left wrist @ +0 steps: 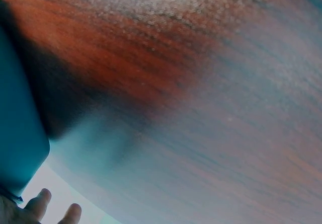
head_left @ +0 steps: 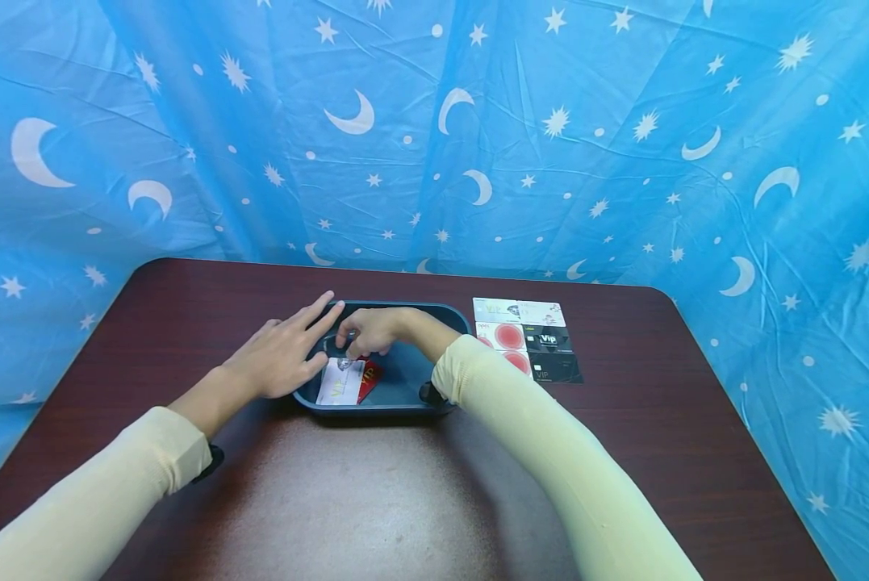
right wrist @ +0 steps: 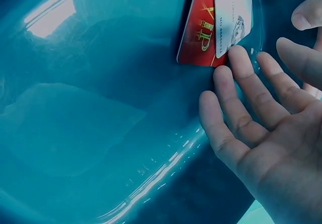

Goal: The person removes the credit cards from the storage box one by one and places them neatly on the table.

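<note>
In the head view my left hand [head_left: 282,355] lies at the left rim of a dark blue tray [head_left: 383,411], its fingers straight and spread. Two of its fingertips [left wrist: 43,196] show beyond the tray's side in the left wrist view. My right hand [head_left: 373,329] reaches down into the tray. Its fingers bend gently, with the thumb apart from them, and the fingertips [right wrist: 239,55] are right at the end of a white VIP card [head_left: 340,383]. That card partly overlaps a red card [right wrist: 197,35] with gold VIP lettering on the tray floor.
Right of the tray, several cards lie in two columns on the dark wood table [head_left: 659,403]: white ones [head_left: 541,313] at the back, red-circle ones [head_left: 508,335], and black VIP ones [head_left: 548,340]. A blue curtain [head_left: 434,145] with moons and stars hangs behind.
</note>
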A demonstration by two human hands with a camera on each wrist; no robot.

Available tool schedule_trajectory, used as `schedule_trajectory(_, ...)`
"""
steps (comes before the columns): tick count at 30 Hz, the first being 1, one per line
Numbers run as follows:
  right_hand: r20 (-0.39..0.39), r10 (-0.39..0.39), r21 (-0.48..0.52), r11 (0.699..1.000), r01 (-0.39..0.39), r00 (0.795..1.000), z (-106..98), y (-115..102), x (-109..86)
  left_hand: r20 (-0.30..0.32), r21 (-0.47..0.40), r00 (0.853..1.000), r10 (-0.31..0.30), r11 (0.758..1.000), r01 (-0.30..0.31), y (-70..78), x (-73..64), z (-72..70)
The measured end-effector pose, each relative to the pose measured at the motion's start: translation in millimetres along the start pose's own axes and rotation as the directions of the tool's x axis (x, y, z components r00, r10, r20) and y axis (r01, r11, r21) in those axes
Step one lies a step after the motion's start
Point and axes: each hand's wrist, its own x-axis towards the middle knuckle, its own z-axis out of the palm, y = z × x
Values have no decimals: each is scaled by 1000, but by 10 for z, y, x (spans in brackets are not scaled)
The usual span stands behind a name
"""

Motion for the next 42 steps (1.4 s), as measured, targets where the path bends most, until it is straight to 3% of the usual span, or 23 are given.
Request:
schedule_trajectory(7,16,-1,-54,999,2,1000,6,-25,36,-11,4,1000,7,1000,-6,-14,-3,10)
schedule_trajectory(15,2,17,-4,1000,-17,1000,3,-26,20,-5,-4,1000,15,1000,-15,-14,5,-16)
schedule_trajectory(23,-49,-63,-79,995,59,997,-19,34,-68,9,4,1000,19,1000,-19,22,6,-72)
schedule_trajectory(29,-52,-141,-104,985,136,989,-42,75,-236,19,10,1000,18,1000,-18,24,23,-75)
schedule_trajectory(33,-67,-224,-131,968,214,972,-42,102,-404,19,7,1000,23,1000,-23,24,34,-78)
schedule_trajectory(37,-140,-278,-198,948,249,950,-26,159,-592,17,15,1000,18,1000,-18,36,39,-81)
schedule_trajectory(42,-238,-291,-239,942,235,926,-37,250,-846,-3,55,1000,14,998,-13,61,28,-93)
